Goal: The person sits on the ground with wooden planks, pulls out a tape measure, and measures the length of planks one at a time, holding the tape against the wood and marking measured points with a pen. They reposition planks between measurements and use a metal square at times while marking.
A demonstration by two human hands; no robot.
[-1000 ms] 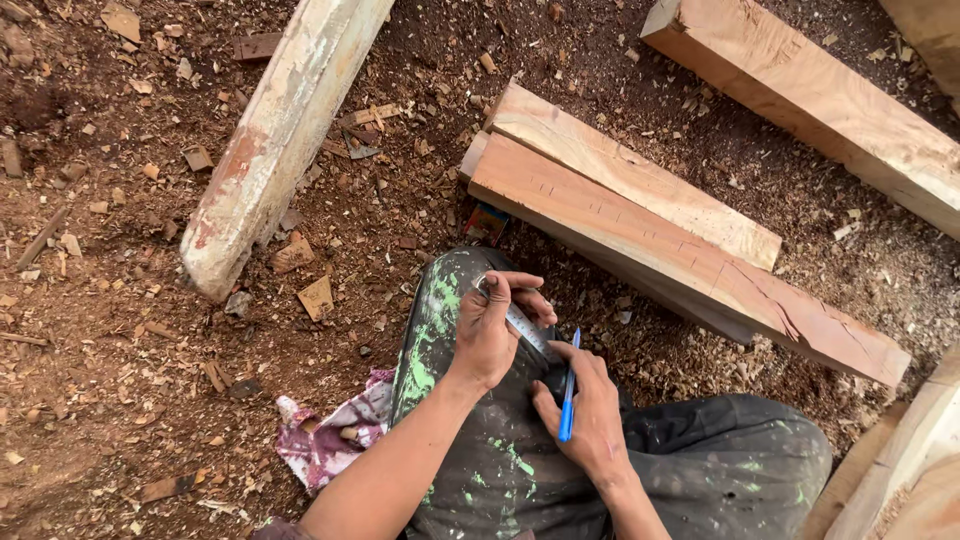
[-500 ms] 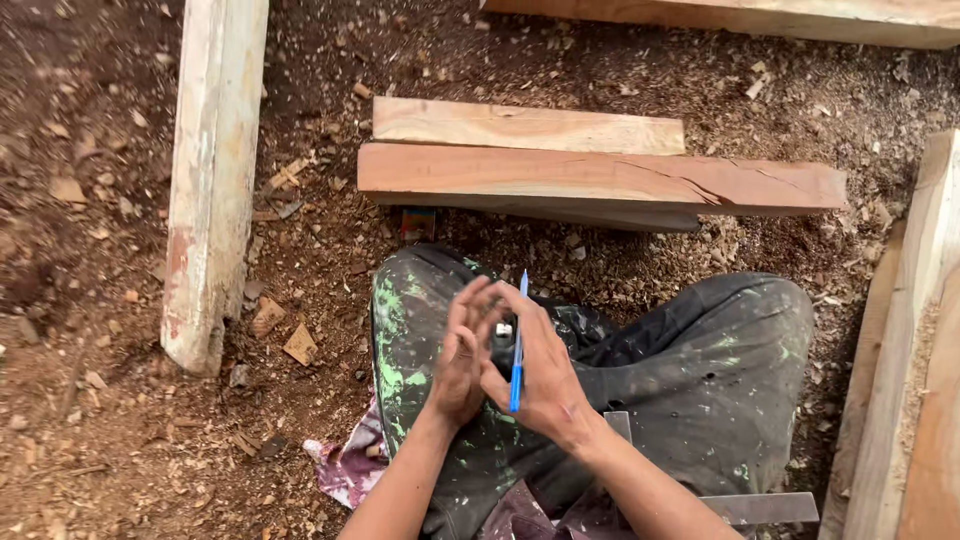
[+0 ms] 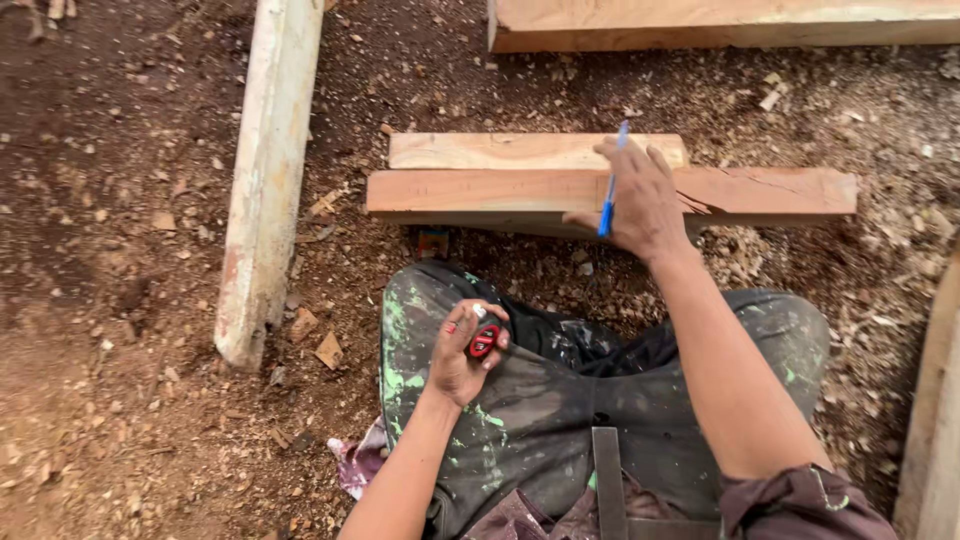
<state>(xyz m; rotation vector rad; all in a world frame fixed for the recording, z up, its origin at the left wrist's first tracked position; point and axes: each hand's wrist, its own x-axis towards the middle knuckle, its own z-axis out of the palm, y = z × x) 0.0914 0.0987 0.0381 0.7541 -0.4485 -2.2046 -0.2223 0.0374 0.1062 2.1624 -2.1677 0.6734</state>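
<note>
Nearest the camera, a dark metal square lies on the lap of the paint-stained trousers. Just beyond it the left hand rests on the left thigh, its grip curled closed around a small red-and-black tool, thumb and forefinger pinching it from above. A patterned rag pokes out on the sawdust-strewn ground beside that thigh.

Farther out, the right hand is stretched forward over the near plank, its grip closed on a blue pen held upright between the fingers, the fingertips at the far edge of the plank. A second, shorter plank lies touching the first behind it.

Half a second ago both hands were together over the lap, with the pen between them; now the right hand has carried the pen out to the planks while the left stays on the thigh. The pen is thus well apart from the left hand.

A long pale beam lies at the left, and another thick beam runs along the far edge
</note>
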